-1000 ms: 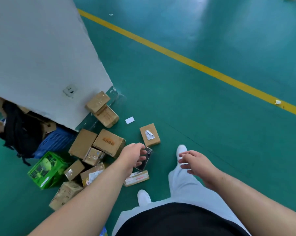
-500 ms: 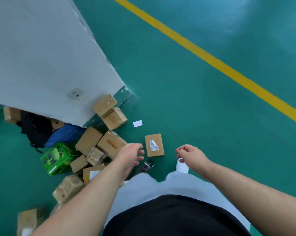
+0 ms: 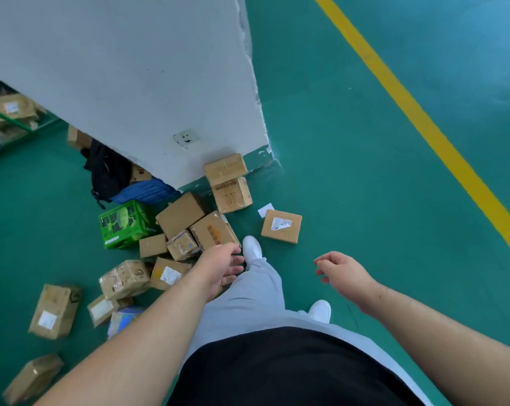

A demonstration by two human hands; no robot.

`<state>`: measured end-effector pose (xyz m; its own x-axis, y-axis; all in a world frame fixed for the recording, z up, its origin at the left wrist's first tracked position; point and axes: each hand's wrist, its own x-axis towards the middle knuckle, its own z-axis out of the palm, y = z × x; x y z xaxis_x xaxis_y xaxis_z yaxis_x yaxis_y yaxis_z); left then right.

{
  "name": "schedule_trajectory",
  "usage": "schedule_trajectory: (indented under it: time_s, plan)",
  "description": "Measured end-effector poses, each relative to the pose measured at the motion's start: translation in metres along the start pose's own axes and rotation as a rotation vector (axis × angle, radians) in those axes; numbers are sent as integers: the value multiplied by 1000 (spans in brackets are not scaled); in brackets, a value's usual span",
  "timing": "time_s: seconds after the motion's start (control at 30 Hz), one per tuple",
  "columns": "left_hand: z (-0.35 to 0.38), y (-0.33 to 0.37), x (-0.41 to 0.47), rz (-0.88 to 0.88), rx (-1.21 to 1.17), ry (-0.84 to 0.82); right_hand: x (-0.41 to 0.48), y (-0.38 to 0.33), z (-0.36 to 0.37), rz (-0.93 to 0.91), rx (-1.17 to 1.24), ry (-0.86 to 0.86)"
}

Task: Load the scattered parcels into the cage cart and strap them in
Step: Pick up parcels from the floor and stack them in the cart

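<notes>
Brown parcels point(image 3: 183, 213) lie scattered on the green floor point(image 3: 350, 171) in a loose band that runs from the foot of the white wall point(image 3: 130, 68) down toward the lower left of the view, most of them tipped at odd angles. A green box point(image 3: 124, 224) sits at the band's left edge. A lone parcel point(image 3: 281, 226) lies flat and apart to the right, torn label up, its long axis running across the view and dipping slightly to the right. A white slip point(image 3: 266, 210) touches its upper left corner. The left hand point(image 3: 221, 263) hangs over the near edge of the heap with fingers loosely extended and grasps nothing. The right hand point(image 3: 343, 272) hovers over bare floor, well right of the heap, fingers loosely curled and also empty. A white shoe point(image 3: 252, 247) stands just beside the heap, between it and the lone parcel. A second ago the left hand gripped a dark flat object, which it no longer holds. The view has since swung, so the lone parcel's long axis, which then pointed away, now lies crosswise, and more parcels show at the lower left.
</notes>
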<state>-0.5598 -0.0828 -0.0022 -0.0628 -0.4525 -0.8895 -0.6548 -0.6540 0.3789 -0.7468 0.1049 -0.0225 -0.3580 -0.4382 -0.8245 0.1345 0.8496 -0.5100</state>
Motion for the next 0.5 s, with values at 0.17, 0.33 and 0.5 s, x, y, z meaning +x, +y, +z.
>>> schedule_trajectory:
  time_s: [0.17,0.33,0.5]
  plan:
    - [-34,31,59,-61,-16,28,59,-49,4,35,-79,-25]
    - [-69,74,170,-189,39,43,167,-96,31,140,-108,-33]
    - [-102,131,308,-262,155,26,307,-151,85,207,-209,-83]
